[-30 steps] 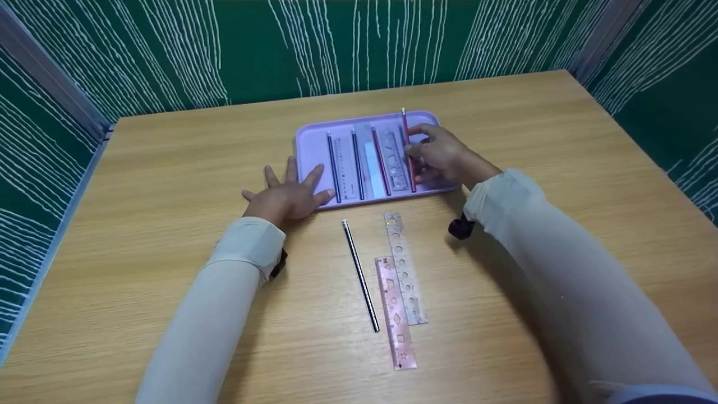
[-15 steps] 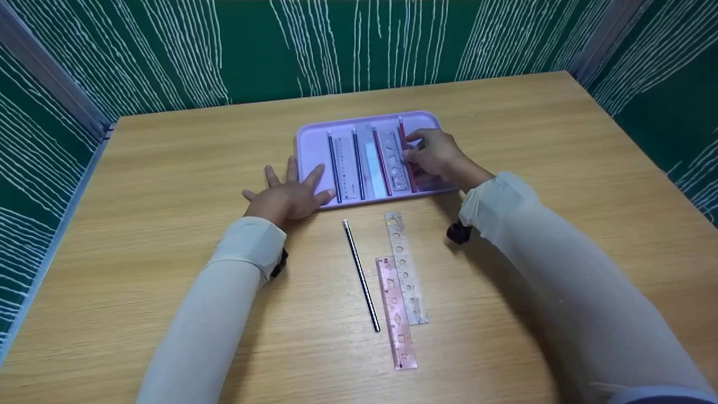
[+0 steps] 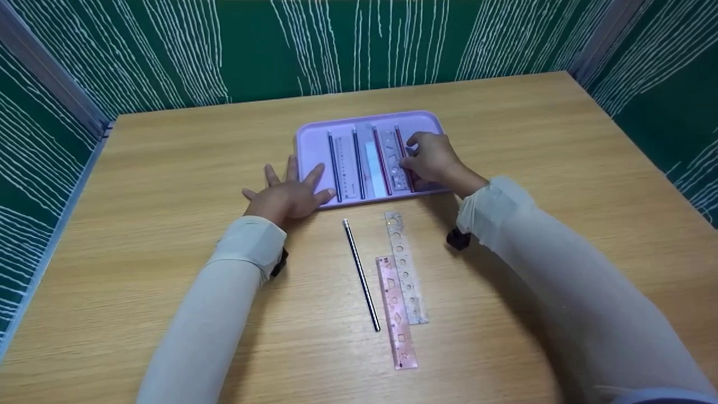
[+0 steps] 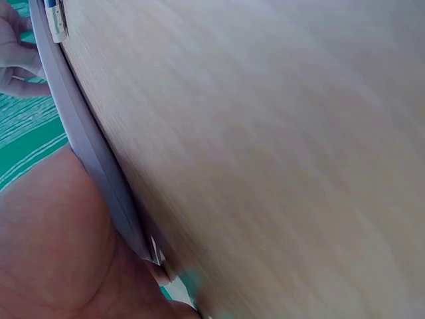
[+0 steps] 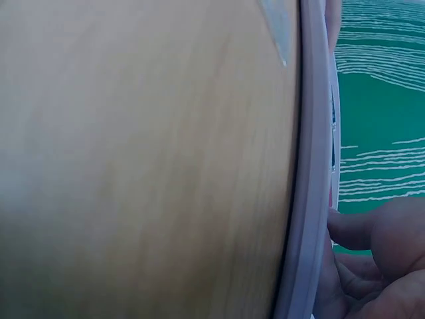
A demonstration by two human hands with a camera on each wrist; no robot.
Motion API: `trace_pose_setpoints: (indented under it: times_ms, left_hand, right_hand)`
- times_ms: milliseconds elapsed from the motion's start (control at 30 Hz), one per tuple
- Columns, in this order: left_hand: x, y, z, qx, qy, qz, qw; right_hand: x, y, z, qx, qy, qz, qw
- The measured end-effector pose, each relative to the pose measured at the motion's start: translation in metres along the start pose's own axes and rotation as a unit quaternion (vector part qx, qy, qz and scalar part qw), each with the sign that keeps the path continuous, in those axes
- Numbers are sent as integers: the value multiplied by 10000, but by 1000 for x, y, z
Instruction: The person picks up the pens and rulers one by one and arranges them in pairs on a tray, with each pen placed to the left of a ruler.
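In the head view a purple tray (image 3: pixel 314 130) holds pencils and rulers laid side by side. At its right side my right hand (image 3: pixel 435 157) pinches a red pencil (image 3: pixel 399 140), which lies along a clear stencil ruler (image 3: pixel 391 151). My left hand (image 3: pixel 286 196) rests with spread fingers at the tray's front left corner, thumb close to a dark pencil (image 3: pixel 333 157). Between them lie a clear ruler (image 3: pixel 345 168), another dark pencil (image 3: pixel 357 157), a pale blue-and-clear ruler (image 3: pixel 373 168) and another red pencil (image 3: pixel 381 163). The right wrist view shows curled fingers (image 5: pixel 358 229) at the tray's rim.
On the wooden table (image 3: pixel 185 168), in front of the tray, lie a dark striped pencil (image 3: pixel 360 275), a pink stencil ruler (image 3: pixel 394 314) and a clear ruler with round holes (image 3: pixel 405 269); the two rulers overlap. Green walls (image 3: pixel 252 50) with white lines stand around the table.
My right hand has lowered the red pencil into the tray and shifted it slightly left, beside the clear stencil ruler. The left hand has stayed in place.
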State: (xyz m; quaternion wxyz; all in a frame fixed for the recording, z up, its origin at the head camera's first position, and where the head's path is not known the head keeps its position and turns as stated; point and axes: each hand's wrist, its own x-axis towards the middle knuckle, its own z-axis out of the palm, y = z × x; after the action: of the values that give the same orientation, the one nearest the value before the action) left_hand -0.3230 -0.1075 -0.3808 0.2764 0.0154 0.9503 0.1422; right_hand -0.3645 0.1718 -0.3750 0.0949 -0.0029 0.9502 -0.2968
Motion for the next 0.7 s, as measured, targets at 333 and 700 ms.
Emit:
trace_pose_setpoints:
  times_ms: [333, 700]
  left_hand:
    - [2, 0, 1, 74, 19, 4, 10000]
    - [3, 1, 0, 120, -44, -43, 9999]
  right_hand:
    - [-14, 5, 2, -277, 602, -514, 9965]
    - [-54, 1, 6, 1164, 65, -468, 9921]
